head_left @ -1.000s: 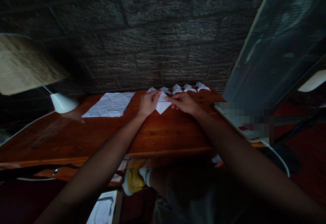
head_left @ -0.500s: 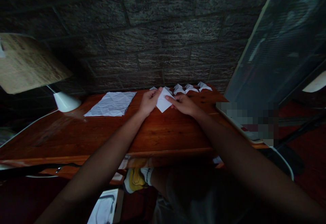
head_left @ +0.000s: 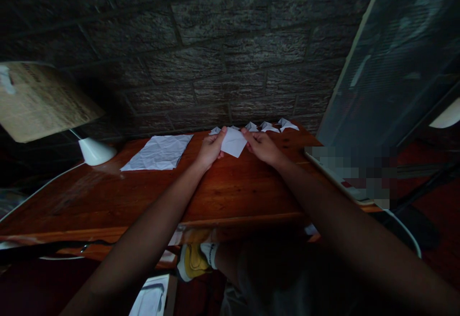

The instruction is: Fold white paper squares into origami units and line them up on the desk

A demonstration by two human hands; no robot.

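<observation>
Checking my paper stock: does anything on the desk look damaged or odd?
The loose sheet left of the left hand is wrinkled all over, as if crumpled then flattened. The folded paper held between it and the right hand looks crisp.

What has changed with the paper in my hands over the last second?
The left hand and right hand went from pressing the folded paper on the desk to holding it by its side edges, apparently lifted slightly. The flat sheet, folded pieces and lamp stayed put.
</observation>
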